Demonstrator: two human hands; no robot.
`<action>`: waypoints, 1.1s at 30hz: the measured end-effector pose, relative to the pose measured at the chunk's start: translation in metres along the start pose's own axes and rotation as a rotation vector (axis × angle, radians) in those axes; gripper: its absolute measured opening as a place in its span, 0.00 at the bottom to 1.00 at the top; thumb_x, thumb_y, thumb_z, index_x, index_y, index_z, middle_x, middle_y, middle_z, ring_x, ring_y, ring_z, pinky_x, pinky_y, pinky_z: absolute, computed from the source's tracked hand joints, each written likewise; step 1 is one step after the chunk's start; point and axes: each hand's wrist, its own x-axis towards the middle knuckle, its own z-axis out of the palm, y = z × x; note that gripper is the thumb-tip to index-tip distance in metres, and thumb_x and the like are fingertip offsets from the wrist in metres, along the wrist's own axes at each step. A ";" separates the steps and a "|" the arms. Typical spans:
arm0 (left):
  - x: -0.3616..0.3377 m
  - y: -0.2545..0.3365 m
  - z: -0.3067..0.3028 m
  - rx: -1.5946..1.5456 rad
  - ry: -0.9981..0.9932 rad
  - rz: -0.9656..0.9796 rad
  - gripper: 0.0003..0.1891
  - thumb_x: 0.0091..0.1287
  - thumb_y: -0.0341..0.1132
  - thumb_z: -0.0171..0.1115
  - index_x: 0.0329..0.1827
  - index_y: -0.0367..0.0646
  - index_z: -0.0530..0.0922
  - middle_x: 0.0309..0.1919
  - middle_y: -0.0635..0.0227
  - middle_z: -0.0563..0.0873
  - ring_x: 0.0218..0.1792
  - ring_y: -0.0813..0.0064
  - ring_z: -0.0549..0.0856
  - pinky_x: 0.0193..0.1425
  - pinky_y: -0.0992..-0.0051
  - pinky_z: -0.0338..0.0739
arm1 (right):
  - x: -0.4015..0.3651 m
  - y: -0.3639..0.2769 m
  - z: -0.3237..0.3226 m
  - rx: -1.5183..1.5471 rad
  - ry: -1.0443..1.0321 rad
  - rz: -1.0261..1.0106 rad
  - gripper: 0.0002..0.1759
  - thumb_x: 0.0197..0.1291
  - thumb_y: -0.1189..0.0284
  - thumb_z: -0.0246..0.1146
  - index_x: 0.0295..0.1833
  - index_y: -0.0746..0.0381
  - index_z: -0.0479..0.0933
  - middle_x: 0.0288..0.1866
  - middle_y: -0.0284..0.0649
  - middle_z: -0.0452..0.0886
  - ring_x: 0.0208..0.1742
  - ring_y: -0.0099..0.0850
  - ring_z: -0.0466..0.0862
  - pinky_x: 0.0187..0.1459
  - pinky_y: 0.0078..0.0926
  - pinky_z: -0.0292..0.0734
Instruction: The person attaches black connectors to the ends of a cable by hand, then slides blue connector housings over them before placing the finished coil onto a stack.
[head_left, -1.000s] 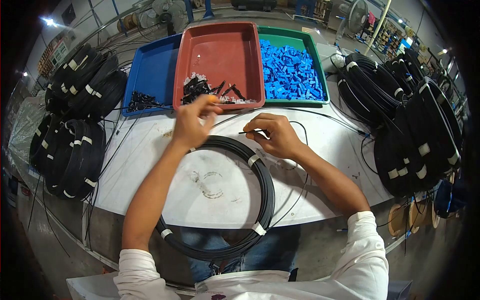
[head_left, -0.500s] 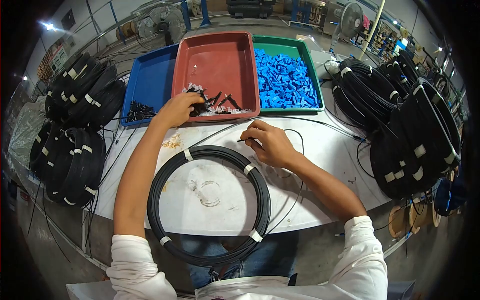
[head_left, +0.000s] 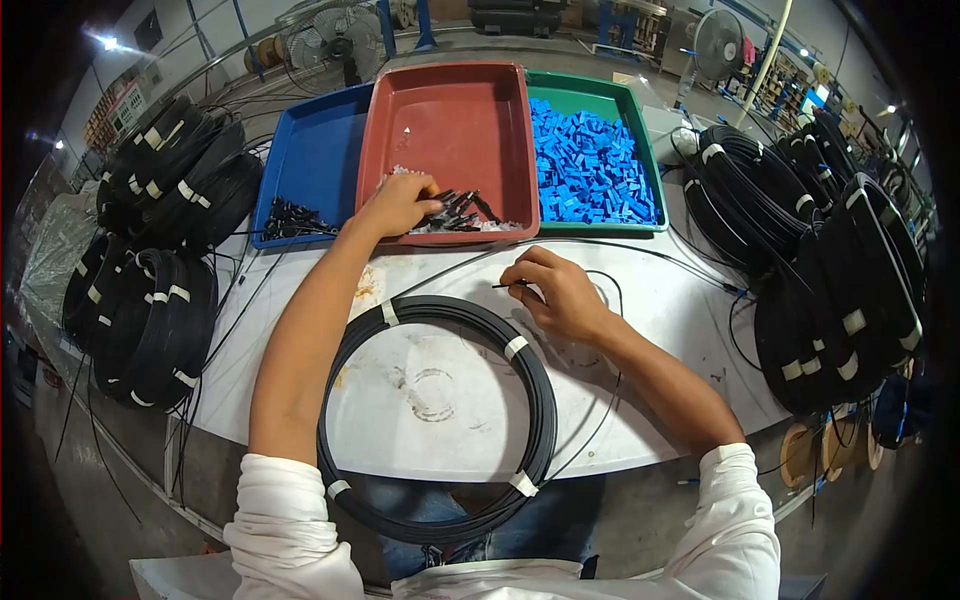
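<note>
My left hand (head_left: 403,205) reaches into the front of the red tray (head_left: 450,120), its fingers at a pile of small black parts (head_left: 460,208) and clear bits. Whether it grips one of them is hidden. Above the white table (head_left: 440,450), my right hand (head_left: 556,290) pinches the thin end of a black cable (head_left: 510,286). Below and between my hands lies a coil of black cable (head_left: 540,400) bound with white tape, its front part overhanging the table edge.
A green tray (head_left: 650,170) of blue clips (head_left: 595,165) stands right of the red one, a blue tray (head_left: 315,150) with black parts on its left. Stacked cable coils flank the table at left (head_left: 155,320) and right (head_left: 830,300). Fans stand behind.
The whole view has shifted, so trays and coil appear slightly further right. My left hand has moved a little among the black parts, which now lie more bunched. My right hand keeps its pinch.
</note>
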 end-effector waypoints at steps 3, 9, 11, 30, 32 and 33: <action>0.007 0.019 -0.006 -0.186 0.024 -0.071 0.11 0.66 0.29 0.68 0.49 0.37 0.83 0.40 0.55 0.89 0.41 0.68 0.88 0.48 0.67 0.80 | 0.000 0.000 0.003 0.022 -0.022 0.012 0.09 0.58 0.78 0.66 0.45 0.58 0.83 0.44 0.41 0.80 0.42 0.44 0.84 0.43 0.40 0.79; 0.006 0.009 -0.023 -0.044 0.293 0.087 0.14 0.62 0.21 0.63 0.51 0.39 0.84 0.38 0.53 0.90 0.41 0.63 0.90 0.49 0.66 0.81 | -0.002 0.000 0.004 0.022 -0.013 -0.020 0.10 0.56 0.78 0.66 0.45 0.59 0.83 0.43 0.41 0.80 0.42 0.43 0.84 0.43 0.39 0.80; -0.006 0.006 -0.042 0.043 0.027 0.041 0.15 0.61 0.22 0.64 0.52 0.39 0.84 0.39 0.53 0.90 0.41 0.61 0.89 0.49 0.66 0.81 | -0.002 -0.003 0.002 0.022 -0.023 -0.012 0.09 0.58 0.78 0.67 0.45 0.61 0.84 0.43 0.42 0.81 0.43 0.43 0.84 0.45 0.38 0.80; -0.017 0.015 -0.035 -0.131 0.036 -0.126 0.07 0.63 0.25 0.67 0.44 0.38 0.82 0.35 0.66 0.86 0.39 0.74 0.86 0.44 0.73 0.78 | 0.005 -0.012 -0.015 0.085 -0.015 0.038 0.07 0.55 0.79 0.66 0.41 0.63 0.83 0.41 0.44 0.81 0.40 0.45 0.84 0.42 0.39 0.79; -0.025 0.029 -0.034 -0.455 0.124 -0.109 0.07 0.66 0.27 0.67 0.45 0.38 0.81 0.36 0.66 0.86 0.39 0.75 0.87 0.44 0.74 0.79 | 0.008 -0.014 -0.020 0.151 -0.017 0.097 0.07 0.55 0.79 0.67 0.41 0.64 0.82 0.40 0.44 0.81 0.40 0.45 0.84 0.41 0.39 0.79; -0.030 0.037 -0.033 -0.784 0.212 -0.089 0.07 0.68 0.29 0.68 0.46 0.37 0.81 0.38 0.67 0.86 0.40 0.75 0.87 0.44 0.75 0.80 | 0.009 -0.012 -0.020 0.138 0.030 0.036 0.06 0.55 0.80 0.66 0.40 0.65 0.82 0.40 0.44 0.81 0.39 0.44 0.83 0.40 0.37 0.79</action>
